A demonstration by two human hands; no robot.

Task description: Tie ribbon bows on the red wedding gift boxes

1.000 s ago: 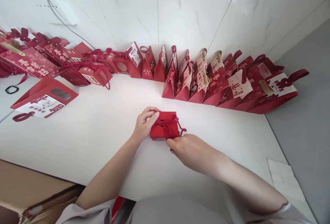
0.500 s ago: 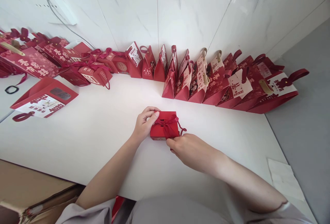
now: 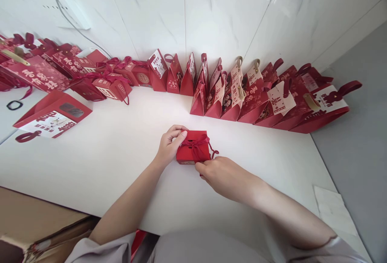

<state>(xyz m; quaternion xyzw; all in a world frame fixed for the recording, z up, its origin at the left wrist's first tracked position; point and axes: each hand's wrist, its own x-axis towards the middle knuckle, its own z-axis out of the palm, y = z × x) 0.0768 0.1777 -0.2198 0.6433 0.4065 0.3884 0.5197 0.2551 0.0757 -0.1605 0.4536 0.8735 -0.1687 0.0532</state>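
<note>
A small red gift box point(image 3: 185, 157) rests on the white table in front of me, with a dark red ribbon point(image 3: 198, 148) tied in a bow across its top. A twisted red cord loop point(image 3: 214, 151) sticks out at its right side. My left hand point(image 3: 171, 144) grips the box at its upper left, thumb on the top edge. At the lower right corner, my right hand point(image 3: 218, 172) is closed, its fingers pinching a tail of the ribbon; the fingertips are partly hidden.
Red gift boxes point(image 3: 242, 93) with strap handles line the tiled wall. More ribboned boxes point(image 3: 111, 87) stand at the left, near a larger box point(image 3: 51, 117) lying on its side. A black band point(image 3: 14, 105) lies far left, a white paper point(image 3: 334, 208) at right. Below the table is a cardboard box point(image 3: 33, 218).
</note>
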